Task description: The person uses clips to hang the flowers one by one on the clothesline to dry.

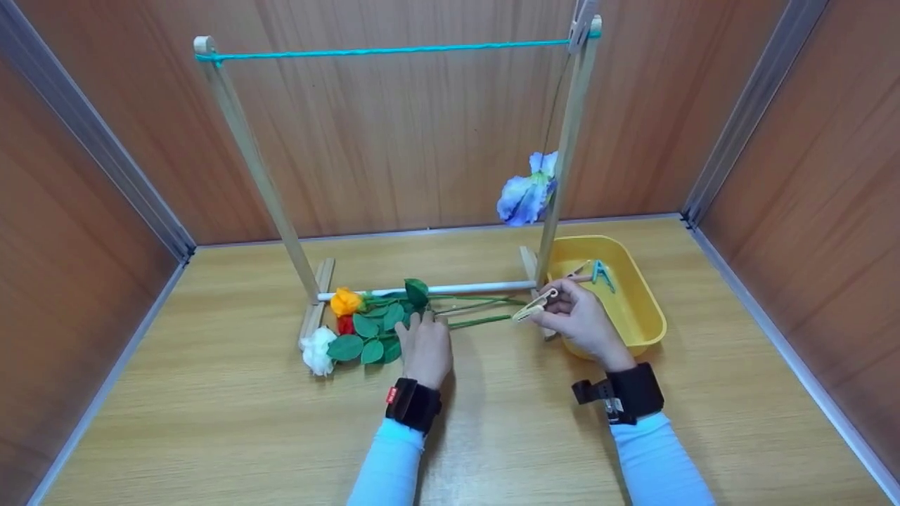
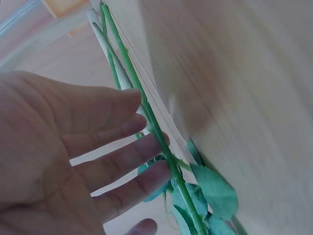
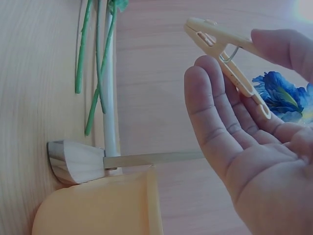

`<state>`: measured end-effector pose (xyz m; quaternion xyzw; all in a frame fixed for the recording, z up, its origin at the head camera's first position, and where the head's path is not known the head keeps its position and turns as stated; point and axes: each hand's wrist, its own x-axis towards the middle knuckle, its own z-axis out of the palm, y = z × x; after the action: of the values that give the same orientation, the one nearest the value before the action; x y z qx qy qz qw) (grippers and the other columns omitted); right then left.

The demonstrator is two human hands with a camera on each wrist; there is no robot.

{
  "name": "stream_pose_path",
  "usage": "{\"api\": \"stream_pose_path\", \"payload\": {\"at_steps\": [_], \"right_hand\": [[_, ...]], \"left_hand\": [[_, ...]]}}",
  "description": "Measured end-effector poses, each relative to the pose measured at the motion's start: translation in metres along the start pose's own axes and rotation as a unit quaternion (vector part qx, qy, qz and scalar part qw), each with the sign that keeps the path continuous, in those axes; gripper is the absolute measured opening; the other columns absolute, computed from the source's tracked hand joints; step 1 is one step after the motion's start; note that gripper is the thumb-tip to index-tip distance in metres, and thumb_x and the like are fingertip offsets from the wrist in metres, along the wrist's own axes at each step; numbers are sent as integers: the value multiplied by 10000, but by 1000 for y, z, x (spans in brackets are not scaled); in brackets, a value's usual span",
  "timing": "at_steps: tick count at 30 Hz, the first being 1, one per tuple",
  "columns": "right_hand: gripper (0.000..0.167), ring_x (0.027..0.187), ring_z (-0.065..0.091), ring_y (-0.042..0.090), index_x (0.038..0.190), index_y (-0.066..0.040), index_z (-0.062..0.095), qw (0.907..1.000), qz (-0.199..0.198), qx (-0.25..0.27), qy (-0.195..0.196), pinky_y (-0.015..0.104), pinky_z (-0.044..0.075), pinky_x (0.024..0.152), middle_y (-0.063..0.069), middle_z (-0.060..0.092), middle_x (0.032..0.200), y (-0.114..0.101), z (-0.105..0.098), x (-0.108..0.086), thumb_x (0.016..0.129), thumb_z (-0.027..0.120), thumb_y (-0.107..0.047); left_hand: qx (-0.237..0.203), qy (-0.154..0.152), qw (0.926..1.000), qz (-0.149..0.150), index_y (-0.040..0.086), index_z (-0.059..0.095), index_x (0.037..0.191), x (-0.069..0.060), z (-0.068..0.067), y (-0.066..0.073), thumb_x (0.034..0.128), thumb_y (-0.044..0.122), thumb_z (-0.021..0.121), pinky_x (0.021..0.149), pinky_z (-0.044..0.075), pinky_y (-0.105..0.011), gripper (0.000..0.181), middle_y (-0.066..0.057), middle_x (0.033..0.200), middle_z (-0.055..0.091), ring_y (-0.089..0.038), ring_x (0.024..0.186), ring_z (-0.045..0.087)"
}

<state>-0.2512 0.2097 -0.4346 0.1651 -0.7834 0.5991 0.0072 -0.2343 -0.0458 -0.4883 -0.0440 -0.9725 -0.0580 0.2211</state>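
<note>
Between thumb and fingers, my right hand (image 1: 580, 320) (image 3: 254, 132) holds a pale yellow clothespin (image 1: 536, 305) (image 3: 217, 46) over the stem ends. My left hand (image 1: 426, 348) (image 2: 83, 152) is at the leaves (image 1: 373, 327) (image 2: 215, 191), its fingers extended against a green stem (image 1: 481, 322) (image 2: 156, 127). Artificial flowers lie on the table: orange (image 1: 345, 301), red (image 1: 345, 324) and white (image 1: 318, 351), heads to the left. A blue-purple flower (image 1: 526, 193) (image 3: 281, 93) hangs upside down from a pin (image 1: 582, 24) at the right end of the teal cord (image 1: 394, 51).
A wooden frame stands behind the flowers, with a left post (image 1: 260, 176), right post (image 1: 568, 140) and white lower bar (image 1: 485, 287). Right of it, a yellow basin (image 1: 650, 320) (image 3: 98, 210) holds a blue clothespin (image 1: 602, 275) and a pinkish one (image 1: 579, 277). Wood-grain panels (image 1: 422, 140) surround the table.
</note>
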Motion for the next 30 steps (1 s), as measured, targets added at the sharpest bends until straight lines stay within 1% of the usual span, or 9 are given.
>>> {"api": "stream_pose_path", "payload": {"at_steps": [3,7,11,15,20,25,30], "right_hand": [[331,866,667,139,1151,109,592,10000,35,40,-12,206,549,718,167,678,1030,-1,1,0,876,765,40],[346,866,665,136,1162,124,581,9999,76,79,-28,207,546,719,174,676,1035,-2,2,-2,878,761,41],[359,867,665,127,1169,141,568,9999,68,121,-69,207,543,720,171,673,1034,-3,2,-3,882,758,37],[352,878,673,127,1161,140,569,9999,15,133,-78,210,552,728,158,672,1034,-3,2,-2,880,758,44],[340,873,675,134,1151,122,586,10000,-37,71,-29,210,553,723,139,677,1024,-4,1,-2,877,769,36],[339,878,671,146,1158,111,590,10000,-11,15,-56,208,550,741,166,676,1033,-5,0,-2,882,768,26],[352,888,668,146,1175,124,585,10000,11,-23,-59,204,548,770,185,680,1048,-5,-1,-2,885,761,31]], "left_hand": [[29,-9,9999,-116,50,765,845,1,0,-1,929,20,694,782,456,-485,115,-120,910,711,-314,858,640],[103,-110,9995,-294,55,771,822,2,0,-2,940,26,667,788,454,-476,160,-110,878,717,-300,836,667],[104,-168,9992,-354,58,768,780,4,0,-3,947,33,642,785,454,-477,211,-97,828,719,-281,782,670],[16,-286,9993,-237,61,759,737,7,-3,-3,946,18,638,792,458,-490,245,-100,784,710,-280,742,662],[-93,-423,9991,26,96,774,733,8,-13,1,926,4,640,782,444,-473,252,-96,775,707,-274,735,656],[-199,-339,9988,284,118,773,705,4,-21,9,883,-33,661,760,436,-452,258,-89,738,693,-268,706,649],[49,-271,9980,569,113,747,668,-2,-22,17,870,-4,675,727,441,-429,244,-78,710,683,-260,691,648]]}}
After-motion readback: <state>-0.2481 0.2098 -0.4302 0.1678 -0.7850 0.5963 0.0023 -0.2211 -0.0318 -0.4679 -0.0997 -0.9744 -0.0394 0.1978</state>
